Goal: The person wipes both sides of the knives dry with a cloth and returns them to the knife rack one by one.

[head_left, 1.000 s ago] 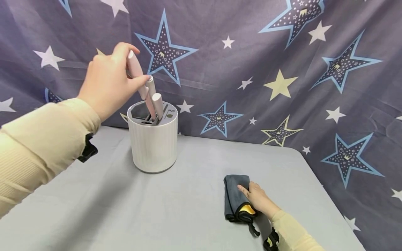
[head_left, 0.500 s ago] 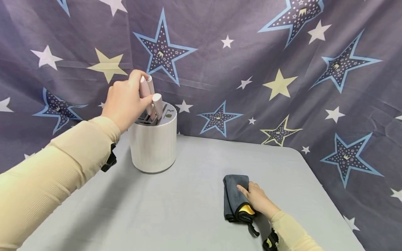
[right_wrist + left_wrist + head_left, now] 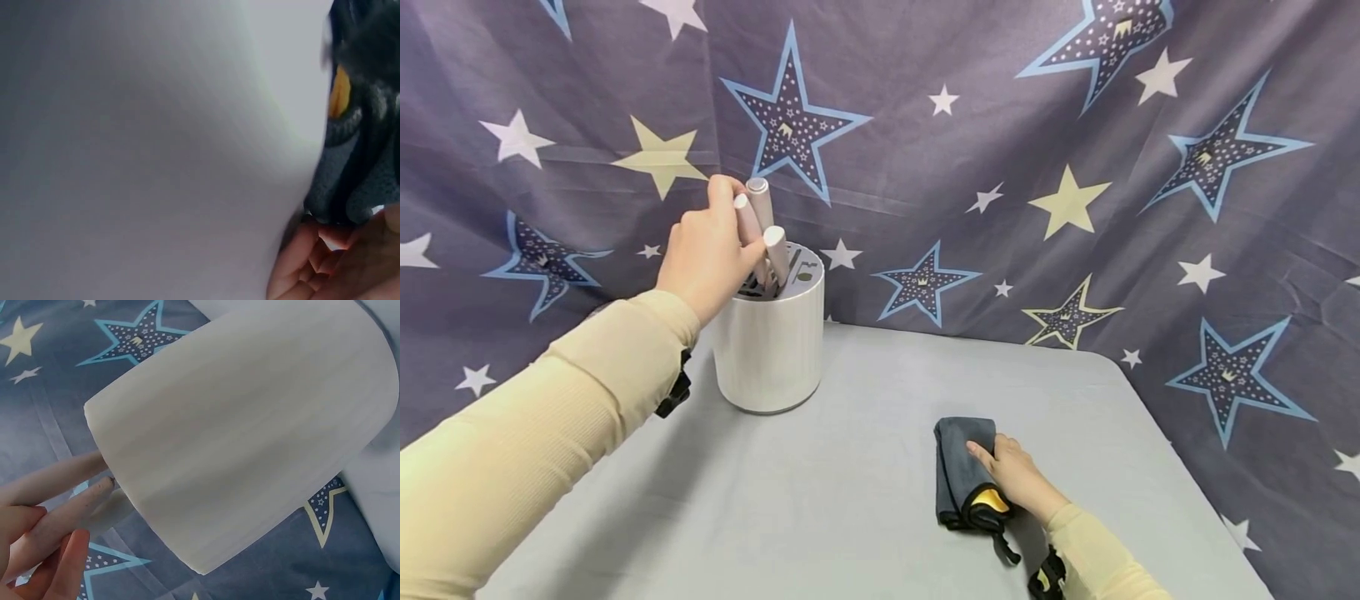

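My left hand (image 3: 703, 254) pinches the pale pink handle of a knife (image 3: 747, 221) between thumb and fingers. That knife stands in a white ribbed knife holder (image 3: 767, 358), its blade out of sight below the slotted grey top. Two more pale handles, a rear one (image 3: 760, 200) and a front one (image 3: 777, 252), rise beside it. In the left wrist view the holder (image 3: 244, 437) fills the middle, with the fingers at lower left. On the table, my right hand (image 3: 1018, 479) grips a folded dark grey cloth (image 3: 962, 467), thumb on top; its yellow inside shows.
A light grey cover lies over the table (image 3: 865, 467), whose right edge slopes away. Behind hangs a purple-grey curtain (image 3: 880, 150) printed with stars, close to the holder. A pale blurred surface takes up most of the right wrist view.
My left hand has come down and to the right, lowering the knife until its pink blade vanished into the holder. The right hand and cloth have stayed put.
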{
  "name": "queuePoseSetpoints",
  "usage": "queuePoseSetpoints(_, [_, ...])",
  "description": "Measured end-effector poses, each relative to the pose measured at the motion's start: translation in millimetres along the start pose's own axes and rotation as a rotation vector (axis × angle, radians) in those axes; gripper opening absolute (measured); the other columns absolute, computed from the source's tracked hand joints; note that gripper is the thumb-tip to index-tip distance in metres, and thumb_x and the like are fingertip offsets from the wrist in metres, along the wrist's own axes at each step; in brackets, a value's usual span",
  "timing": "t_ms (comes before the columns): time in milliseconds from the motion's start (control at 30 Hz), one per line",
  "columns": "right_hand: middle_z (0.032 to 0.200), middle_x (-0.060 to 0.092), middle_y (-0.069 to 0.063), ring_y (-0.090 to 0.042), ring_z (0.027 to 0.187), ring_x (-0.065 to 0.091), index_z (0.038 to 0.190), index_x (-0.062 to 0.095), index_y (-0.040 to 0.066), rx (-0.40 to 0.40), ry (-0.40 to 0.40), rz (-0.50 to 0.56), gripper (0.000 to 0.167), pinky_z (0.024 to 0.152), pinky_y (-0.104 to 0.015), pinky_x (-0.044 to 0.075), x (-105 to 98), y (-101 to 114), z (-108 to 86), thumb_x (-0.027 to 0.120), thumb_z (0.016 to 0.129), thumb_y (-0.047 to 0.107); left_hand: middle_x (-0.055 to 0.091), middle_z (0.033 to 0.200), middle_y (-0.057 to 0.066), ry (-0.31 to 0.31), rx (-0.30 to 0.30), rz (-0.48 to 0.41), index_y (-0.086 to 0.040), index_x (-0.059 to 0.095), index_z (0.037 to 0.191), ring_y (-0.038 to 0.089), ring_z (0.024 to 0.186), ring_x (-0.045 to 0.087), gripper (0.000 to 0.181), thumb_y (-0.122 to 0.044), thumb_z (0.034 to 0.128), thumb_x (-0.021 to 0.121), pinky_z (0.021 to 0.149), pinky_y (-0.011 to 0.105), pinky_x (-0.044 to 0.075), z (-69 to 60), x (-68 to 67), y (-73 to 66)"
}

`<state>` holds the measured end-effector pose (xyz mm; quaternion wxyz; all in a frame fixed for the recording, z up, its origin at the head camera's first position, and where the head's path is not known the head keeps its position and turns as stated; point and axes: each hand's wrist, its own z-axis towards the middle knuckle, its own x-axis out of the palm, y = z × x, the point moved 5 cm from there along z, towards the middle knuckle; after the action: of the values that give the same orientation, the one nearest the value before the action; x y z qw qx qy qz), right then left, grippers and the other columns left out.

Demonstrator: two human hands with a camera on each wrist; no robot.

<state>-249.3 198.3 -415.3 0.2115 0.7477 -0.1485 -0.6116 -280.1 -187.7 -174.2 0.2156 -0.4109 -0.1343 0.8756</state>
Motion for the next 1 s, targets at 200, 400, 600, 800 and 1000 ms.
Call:
queuePoseSetpoints(200, [0.107, 0.056, -0.027, -0.044, 0.104, 0.054, 0.116, 0.052, -0.015, -0.014, -0.015, -0.007, 0.05, 0.091, -0.057, 0.042, 0.2, -0.3, -1.3, 0.048, 0.104, 0.033, 0.066, 0.097, 0.036, 0.089, -0.042, -0.053, -0.008, 0.039, 0.132, 0.054, 0.09, 0.063, 0.04, -0.034, 0.1032, 0.046, 0.072, 0.059, 0.045, -3.4, 10.2, 3.9])
queuePoseSetpoints(400, [0.101, 0.056, -0.023, -0.036, 0.093, 0.054, 0.111, 0.054, -0.013, -0.009, -0.021, -0.004, 0.047, 0.085, -0.053, 0.043, 0.8, 0.0, -1.8, 0.049, 0.104, 0.033, 0.065, 0.104, 0.037, 0.095, -0.079, -0.08, -0.01, 0.041, 0.131, 0.053, 0.098, 0.062, 0.045, -0.044, 0.1066, 0.024, 0.078, 0.06, 0.043, -5.4, 13.0, 5.1])
queuePoseSetpoints(600, [0.112, 0.056, -0.029, -0.044, 0.106, 0.054, 0.121, 0.051, -0.016, -0.003, -0.014, 0.003, 0.054, 0.091, -0.056, 0.043, 1.5, 0.0, -2.1, 0.048, 0.104, 0.035, 0.063, 0.115, 0.034, 0.127, -0.098, -0.112, -0.007, 0.04, 0.134, 0.051, 0.108, 0.059, 0.051, -0.046, 0.1062, 0.02, 0.086, 0.06, 0.042, -4.6, 11.5, 5.6])
queuePoseSetpoints(800, [0.111, 0.055, -0.027, -0.04, 0.1, 0.054, 0.119, 0.051, -0.014, 0.01, -0.007, 0.016, 0.054, 0.087, -0.053, 0.044, 0.3, -0.1, -2.5, 0.047, 0.104, 0.037, 0.062, 0.12, 0.03, 0.153, -0.129, -0.142, -0.005, 0.041, 0.134, 0.048, 0.109, 0.059, 0.058, -0.051, 0.1045, 0.021, 0.087, 0.059, 0.042, -1.5, 10.8, 5.9])
queuePoseSetpoints(1000, [0.12, 0.053, -0.033, -0.05, 0.114, 0.05, 0.127, 0.047, -0.019, 0.007, -0.007, 0.005, 0.06, 0.095, -0.058, 0.041, -0.9, 0.6, -2.6, 0.046, 0.104, 0.037, 0.063, 0.111, 0.027, 0.129, -0.11, -0.132, 0.0, 0.045, 0.127, 0.043, 0.1, 0.06, 0.05, -0.044, 0.1042, 0.035, 0.082, 0.055, 0.044, -0.1, 8.6, 4.4])
